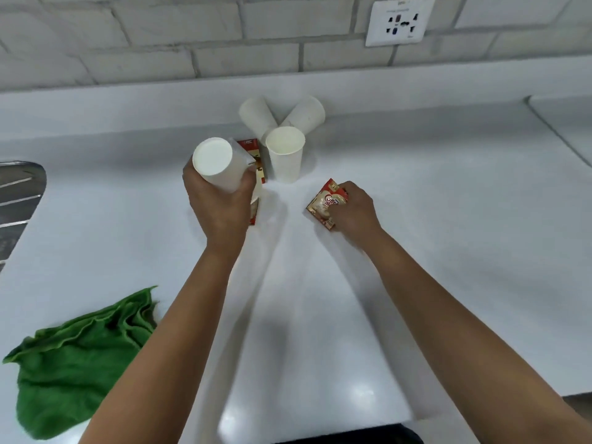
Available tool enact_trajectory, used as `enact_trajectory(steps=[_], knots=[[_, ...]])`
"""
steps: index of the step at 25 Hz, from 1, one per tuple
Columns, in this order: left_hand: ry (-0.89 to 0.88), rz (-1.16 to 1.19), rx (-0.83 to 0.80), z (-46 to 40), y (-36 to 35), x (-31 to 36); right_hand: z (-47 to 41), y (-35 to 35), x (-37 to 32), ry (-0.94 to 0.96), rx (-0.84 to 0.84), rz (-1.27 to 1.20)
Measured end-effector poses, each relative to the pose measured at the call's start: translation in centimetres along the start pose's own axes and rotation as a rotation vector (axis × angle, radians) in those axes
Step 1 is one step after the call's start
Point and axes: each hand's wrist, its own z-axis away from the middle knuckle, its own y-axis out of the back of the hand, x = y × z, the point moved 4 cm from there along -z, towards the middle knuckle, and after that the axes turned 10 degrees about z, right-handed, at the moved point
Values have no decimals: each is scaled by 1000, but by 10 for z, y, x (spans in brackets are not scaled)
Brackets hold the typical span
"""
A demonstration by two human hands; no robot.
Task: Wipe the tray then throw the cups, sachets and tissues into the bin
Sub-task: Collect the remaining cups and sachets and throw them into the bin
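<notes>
My left hand (221, 200) grips a white paper cup (216, 163) tipped on its side, its base facing me, above the white counter. Red and cream sachets (258, 158) lie under and behind that hand, partly hidden. My right hand (354, 208) pinches another red and cream sachet (325, 203) against the counter. One paper cup (285, 158) stands upright between the hands. Behind it two more cups (256, 116) (306, 115) lie tipped over near the wall. No tray, tissue or bin shows in the head view.
A crumpled green cloth (80, 363) lies at the counter's front left. A metal sink drainer (16, 203) sits at the left edge. A tiled wall with a power socket (400, 22) runs along the back. A raised white surface (563, 120) lies at the far right.
</notes>
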Motion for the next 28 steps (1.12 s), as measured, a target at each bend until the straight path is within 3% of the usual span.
enact_trajectory(steps=[3,10,24,28], knots=[[-10,60,-206,45,-41,14,21,44,23,17,82,-59],[97,133,-505,158,-115,40,71,150,112,-76,288,-168],[261,274,-892,419,-240,87,206,358,343,-296,628,-181],[207,223,-1038,476,-277,100,239,401,402,-426,759,-275]])
